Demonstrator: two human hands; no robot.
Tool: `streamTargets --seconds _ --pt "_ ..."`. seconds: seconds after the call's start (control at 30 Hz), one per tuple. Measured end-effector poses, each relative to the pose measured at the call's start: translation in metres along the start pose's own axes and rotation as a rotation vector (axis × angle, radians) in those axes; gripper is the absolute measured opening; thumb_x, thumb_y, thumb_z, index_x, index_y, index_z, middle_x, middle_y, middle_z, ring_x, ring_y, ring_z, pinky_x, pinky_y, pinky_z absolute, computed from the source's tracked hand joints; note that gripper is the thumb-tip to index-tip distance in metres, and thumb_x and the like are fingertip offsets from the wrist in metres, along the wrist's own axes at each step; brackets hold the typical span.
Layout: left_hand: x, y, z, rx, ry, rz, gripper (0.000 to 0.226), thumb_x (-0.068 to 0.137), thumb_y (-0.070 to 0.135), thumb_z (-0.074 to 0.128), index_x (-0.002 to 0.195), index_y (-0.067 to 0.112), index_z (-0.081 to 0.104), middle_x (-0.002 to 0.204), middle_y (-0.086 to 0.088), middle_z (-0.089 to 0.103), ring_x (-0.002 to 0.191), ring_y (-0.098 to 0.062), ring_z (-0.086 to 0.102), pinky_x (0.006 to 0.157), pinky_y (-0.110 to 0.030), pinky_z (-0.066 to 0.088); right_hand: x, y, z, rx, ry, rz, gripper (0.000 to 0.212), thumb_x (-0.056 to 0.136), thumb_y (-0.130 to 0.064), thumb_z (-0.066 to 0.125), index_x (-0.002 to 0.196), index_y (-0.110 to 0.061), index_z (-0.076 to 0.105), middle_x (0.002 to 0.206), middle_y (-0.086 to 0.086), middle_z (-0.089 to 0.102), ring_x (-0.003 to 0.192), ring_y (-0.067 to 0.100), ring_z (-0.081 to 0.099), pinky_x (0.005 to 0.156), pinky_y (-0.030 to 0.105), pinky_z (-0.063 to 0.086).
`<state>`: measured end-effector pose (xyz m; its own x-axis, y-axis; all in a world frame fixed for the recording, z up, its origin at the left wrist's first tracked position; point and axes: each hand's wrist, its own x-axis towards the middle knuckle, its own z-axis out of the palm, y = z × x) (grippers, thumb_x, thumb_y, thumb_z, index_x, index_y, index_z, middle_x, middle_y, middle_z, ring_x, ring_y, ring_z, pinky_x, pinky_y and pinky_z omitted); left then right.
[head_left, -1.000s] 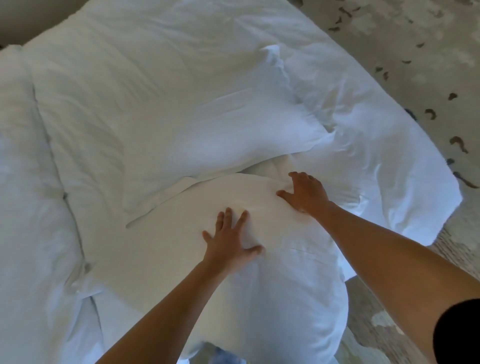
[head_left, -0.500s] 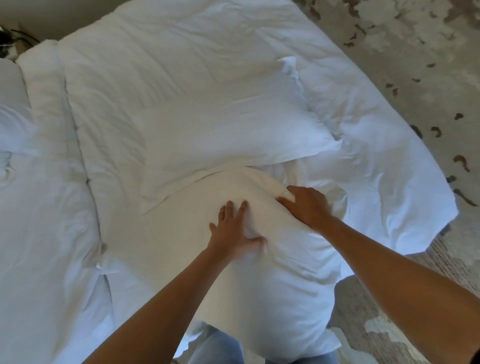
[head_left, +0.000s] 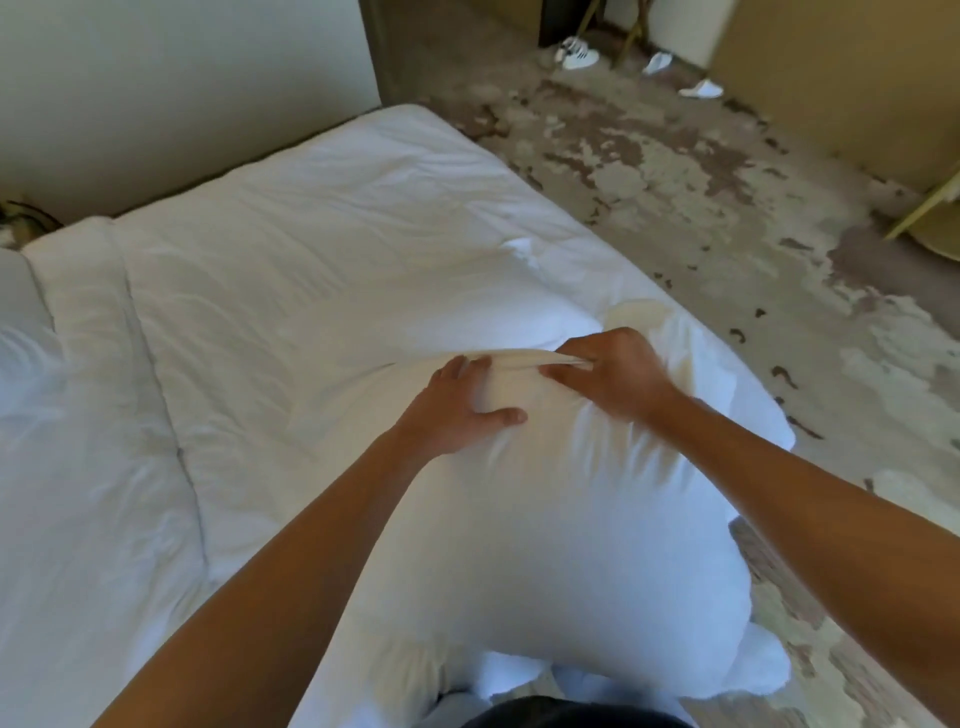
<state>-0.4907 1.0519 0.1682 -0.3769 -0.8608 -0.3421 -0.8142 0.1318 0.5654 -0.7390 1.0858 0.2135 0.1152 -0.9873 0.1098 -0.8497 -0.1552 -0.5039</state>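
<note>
Our right fingers (head_left: 563, 371) pinch the cream edge (head_left: 514, 359) that sticks up along the top of the pillow (head_left: 545, 519), a bit right of the middle of the frame. Our left fingers (head_left: 467, 364) curl over that same top just beside them, and the thumb presses into the front, so the left hand (head_left: 452, 410) grips the pillow. The right hand (head_left: 618, 379) is very close to the left one, with only a bit of the cream edge between them. The big soft pillow stands on end between our arms, against the near side of the bed (head_left: 311, 270), and fills the lower middle of the frame. We think most of the pillow is already inside its white cover, because only the cream strip at the top peeks out. What looks left is to tuck that strip in, smooth the top and lay the pillow down on the bed. On the right is the patchy floor (head_left: 701, 218), and shoes (head_left: 576, 54) and slippers (head_left: 701, 89) lie at the top right.
</note>
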Motion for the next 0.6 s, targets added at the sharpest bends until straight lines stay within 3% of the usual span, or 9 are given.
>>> streamTargets --seconds 0.07,0.13,0.23,0.43,0.53,0.6 --pt "0.000 0.011 -0.002 -0.028 0.035 0.050 0.111 0.063 0.087 0.060 0.154 0.030 0.031 0.159 0.004 0.034 0.147 -0.021 0.035 0.115 -0.046 0.039 -0.011 -0.003 -0.021 0.002 0.035 0.002 0.020 0.092 -0.047 0.078 0.094 -0.028 0.083 0.080 -0.006 0.079 0.077 0.019 0.074 0.073 0.036 0.056" --pt "0.000 0.021 0.003 -0.044 0.043 0.075 0.117 0.062 0.089 0.059 0.157 0.032 0.024 0.163 0.005 0.030 0.150 -0.020 0.031 0.116 -0.047 0.038 -0.027 0.001 -0.036 0.003 0.080 -0.017 0.018 0.090 -0.045 0.080 0.092 -0.027 0.083 0.080 -0.008 0.079 0.075 0.017 0.074 0.071 0.039 0.057" --pt "0.002 0.031 0.026 0.004 0.004 0.127 0.115 0.064 0.088 0.061 0.159 0.036 0.022 0.166 0.002 0.026 0.153 -0.021 0.024 0.118 -0.051 0.036 -0.055 0.017 -0.041 -0.054 0.087 0.064 0.032 0.084 -0.064 0.071 0.097 -0.036 0.078 0.081 -0.012 0.077 0.075 0.010 0.071 0.069 0.036 0.057" --pt "-0.006 0.028 0.097 0.205 -0.194 0.154 0.096 0.079 0.070 0.069 0.158 0.035 0.028 0.168 -0.002 0.024 0.155 -0.025 0.020 0.120 -0.055 0.030 -0.116 0.078 0.007 -0.233 -0.169 0.294 0.060 0.074 -0.093 0.052 0.107 -0.045 0.066 0.065 -0.021 0.057 0.069 0.008 0.062 0.065 0.028 0.043" --pt "-0.010 0.030 0.124 0.311 -0.246 0.179 0.093 0.080 0.069 0.066 0.158 0.036 0.028 0.169 -0.003 0.022 0.156 -0.025 0.020 0.119 -0.055 0.031 -0.139 0.109 0.030 -0.248 -0.269 0.353 0.068 0.072 -0.099 0.041 0.087 -0.038 0.066 0.071 -0.017 0.062 0.076 0.010 0.061 0.069 0.033 0.048" --pt "-0.012 0.037 0.135 0.350 -0.252 0.211 0.090 0.080 0.067 0.066 0.156 0.036 0.030 0.167 -0.003 0.025 0.154 -0.027 0.025 0.117 -0.055 0.034 -0.142 0.121 0.038 -0.238 -0.315 0.355 0.060 0.070 -0.096 0.043 0.071 -0.037 0.056 0.072 -0.015 0.054 0.084 0.015 0.060 0.071 0.033 0.044"
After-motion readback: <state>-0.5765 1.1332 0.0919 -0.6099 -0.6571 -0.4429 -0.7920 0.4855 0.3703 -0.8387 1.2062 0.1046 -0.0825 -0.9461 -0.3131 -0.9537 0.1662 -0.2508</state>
